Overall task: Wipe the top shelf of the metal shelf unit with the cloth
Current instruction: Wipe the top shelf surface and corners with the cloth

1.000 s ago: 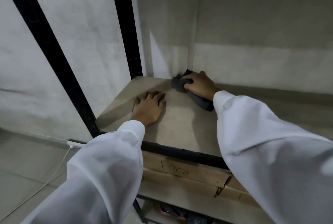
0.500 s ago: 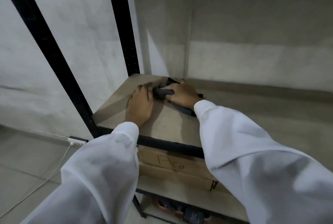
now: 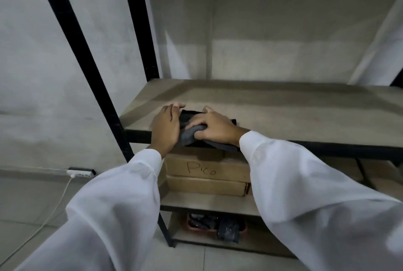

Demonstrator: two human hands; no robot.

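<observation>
A dark grey cloth [image 3: 189,134] lies bunched at the front left edge of the beige shelf board [image 3: 272,105] of the black metal shelf unit [image 3: 87,59]. My right hand [image 3: 214,128] presses on the cloth with its fingers curled into the folds. Against the cloth's left side rests my left hand [image 3: 165,127], palm turned in, fingers wrapped round its far edge. Part of the cloth hangs over the shelf's front rail under my right wrist. Both arms wear white sleeves.
Two stacked cardboard boxes [image 3: 205,172], one marked "Pico", sit on the shelf below. Dark items in a reddish tray [image 3: 216,224] lie on the bottom shelf. A white power strip [image 3: 80,173] with a cable runs along the floor at left. Walls stand close behind and left.
The cloth and both hands have come from the back left corner toward the front edge. My left hand went from flat on the board to gripping the cloth's side. The view pulled back.
</observation>
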